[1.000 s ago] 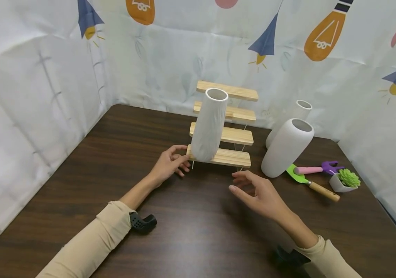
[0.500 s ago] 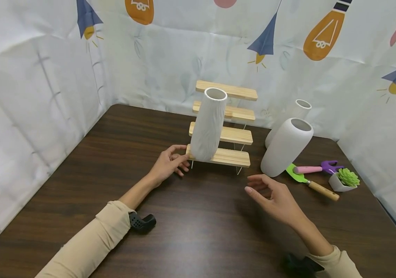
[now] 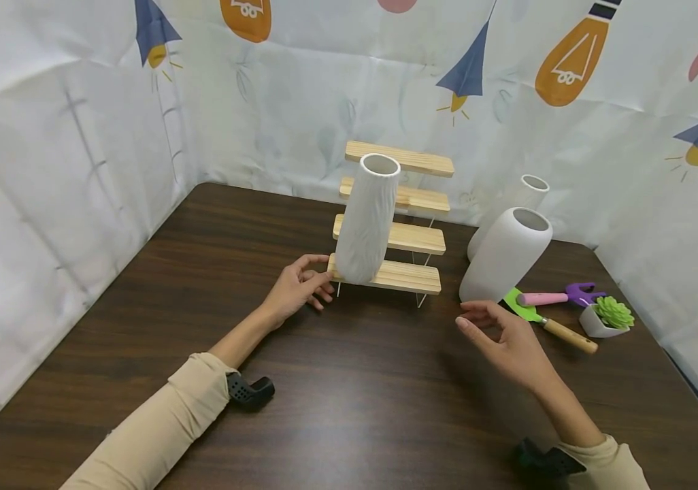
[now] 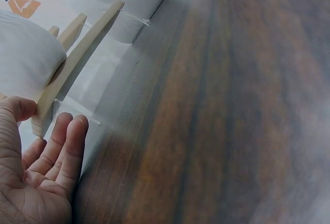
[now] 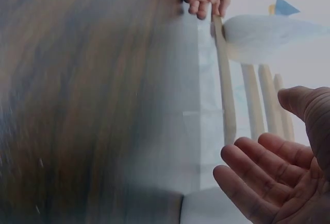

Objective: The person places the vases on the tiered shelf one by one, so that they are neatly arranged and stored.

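A tiered display stand with several wooden shelves stands toward the back of the table. On its lowest shelf, at the left end, a textured white vase stands upright. My left hand grips that end of the shelf, the thumb against the wood and fingers below it. To the right, my right hand is held over the table with relaxed fingers and nothing in them. It is nearest a smooth white vase, and its fingertips overlap the vase's base in the head view; contact cannot be told.
Another white vase stands behind the smooth one. A green trowel, a purple hand fork with a pink handle and a potted succulent are at the right. A printed white curtain borders the dark table.
My right hand has moved to the right, away from the stand and toward the smooth vase. My left hand, the stand and the vases stay where they were.
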Tool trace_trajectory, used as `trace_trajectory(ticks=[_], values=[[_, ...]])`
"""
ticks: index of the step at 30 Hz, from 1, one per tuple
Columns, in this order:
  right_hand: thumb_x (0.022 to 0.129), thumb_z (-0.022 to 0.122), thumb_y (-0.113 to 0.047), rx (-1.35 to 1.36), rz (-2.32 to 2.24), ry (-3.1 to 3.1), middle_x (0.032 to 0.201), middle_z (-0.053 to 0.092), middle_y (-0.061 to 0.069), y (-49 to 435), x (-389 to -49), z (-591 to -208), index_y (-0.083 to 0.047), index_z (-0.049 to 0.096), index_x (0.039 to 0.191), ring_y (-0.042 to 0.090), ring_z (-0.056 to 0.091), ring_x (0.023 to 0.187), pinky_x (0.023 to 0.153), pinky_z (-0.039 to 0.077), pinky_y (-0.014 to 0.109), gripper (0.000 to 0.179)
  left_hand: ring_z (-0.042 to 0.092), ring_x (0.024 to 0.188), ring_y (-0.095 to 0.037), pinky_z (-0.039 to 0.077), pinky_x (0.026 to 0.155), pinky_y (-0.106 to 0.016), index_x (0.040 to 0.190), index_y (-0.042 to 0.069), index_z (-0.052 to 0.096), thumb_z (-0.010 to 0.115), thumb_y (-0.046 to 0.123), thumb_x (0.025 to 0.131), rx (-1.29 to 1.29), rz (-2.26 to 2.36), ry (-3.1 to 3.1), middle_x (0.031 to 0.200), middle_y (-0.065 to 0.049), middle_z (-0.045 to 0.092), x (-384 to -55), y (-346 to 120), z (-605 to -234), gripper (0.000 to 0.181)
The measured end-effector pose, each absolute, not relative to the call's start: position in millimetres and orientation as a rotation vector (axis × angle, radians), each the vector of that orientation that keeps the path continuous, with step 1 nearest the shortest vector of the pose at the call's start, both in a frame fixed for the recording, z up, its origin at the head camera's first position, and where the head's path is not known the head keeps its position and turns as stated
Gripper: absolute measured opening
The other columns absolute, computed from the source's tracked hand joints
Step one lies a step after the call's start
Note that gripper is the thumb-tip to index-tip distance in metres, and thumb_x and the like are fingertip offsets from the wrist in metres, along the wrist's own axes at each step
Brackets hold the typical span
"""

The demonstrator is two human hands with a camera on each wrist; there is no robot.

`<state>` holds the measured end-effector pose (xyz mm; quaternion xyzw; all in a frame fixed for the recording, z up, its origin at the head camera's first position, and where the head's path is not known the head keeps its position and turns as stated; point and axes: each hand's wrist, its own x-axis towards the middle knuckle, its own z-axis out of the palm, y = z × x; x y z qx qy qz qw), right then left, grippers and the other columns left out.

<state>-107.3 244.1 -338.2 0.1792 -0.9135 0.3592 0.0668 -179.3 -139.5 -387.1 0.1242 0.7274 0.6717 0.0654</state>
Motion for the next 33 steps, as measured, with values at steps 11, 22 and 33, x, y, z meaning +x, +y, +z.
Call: trace_trajectory(ticks=[11, 22, 33], values=[[0.104, 0.063, -0.03, 0.454, 1.145, -2.799, 0.109, 0.073, 0.013, 260, -122, -338, 0.001, 0.063, 0.13, 0.024, 0.072, 0.089, 0.072, 0.058, 0.023, 0.04, 0.072, 0.08, -0.025, 0.062, 0.063, -0.034, 0.147, 0.004, 0.046, 0.061, 0.024, 0.105, 0.372, 2.01, 2.211, 0.099, -0.028, 0.069, -179, -141, -388, 0.048], [0.104, 0.063, -0.022, 0.471, 1.208, -2.744, 0.11, 0.072, 0.019, 270, -132, -330, 0.001, 0.061, 0.131, 0.016, 0.072, 0.086, 0.069, 0.062, 0.029, 0.035, 0.072, 0.079, -0.024, 0.062, 0.063, -0.033, 0.146, 0.005, 0.047, 0.06, 0.023, 0.105, 0.373, 2.013, 2.212, 0.098, -0.027, 0.07, -180, -139, -387, 0.047], [0.104, 0.062, -0.022, 0.472, 1.221, -2.72, 0.109, 0.071, 0.02, 277, -135, -328, -0.001, 0.064, 0.128, 0.003, 0.07, 0.087, 0.07, 0.062, 0.028, 0.031, 0.072, 0.079, -0.024, 0.062, 0.063, -0.034, 0.146, 0.005, 0.047, 0.061, 0.025, 0.105, 0.361, 2.012, 2.209, 0.098, -0.027, 0.07, -181, -139, -389, 0.047]])
